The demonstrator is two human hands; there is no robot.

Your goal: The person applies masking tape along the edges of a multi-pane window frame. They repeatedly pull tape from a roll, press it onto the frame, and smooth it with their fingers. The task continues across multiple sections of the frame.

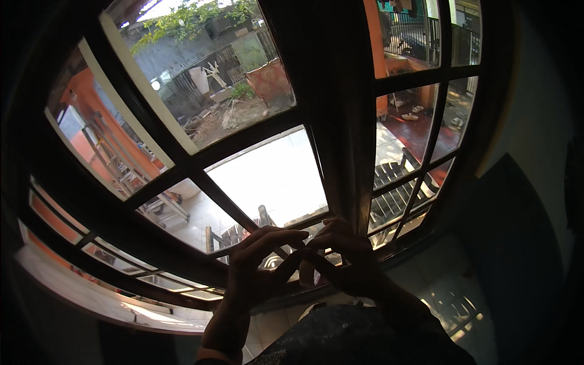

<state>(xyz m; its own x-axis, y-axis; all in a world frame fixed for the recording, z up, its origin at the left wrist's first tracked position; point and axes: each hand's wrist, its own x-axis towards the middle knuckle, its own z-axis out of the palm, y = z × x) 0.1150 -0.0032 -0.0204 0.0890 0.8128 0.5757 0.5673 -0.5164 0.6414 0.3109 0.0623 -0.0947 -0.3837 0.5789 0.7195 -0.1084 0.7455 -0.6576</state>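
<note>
My left hand [254, 255] and my right hand [350, 263] are raised together in front of the window, dark against the daylight. Their fingertips meet, bent into a pinch. Between them hangs a small pale ring [308, 275] that looks like a roll of tape, with the fingers of my right hand around it. At its upper edge, the left thumb and forefinger are pressed close together; what they pinch is too dark and small to make out.
A dark wooden window frame [337, 121] with several glass panes fills the view ahead. Through it show a slatted bench [392, 191], a ladder [112, 158] and a yard. A pale curved ledge [109, 304] runs along the lower left. Sunlit floor tiles [453, 304] lie at lower right.
</note>
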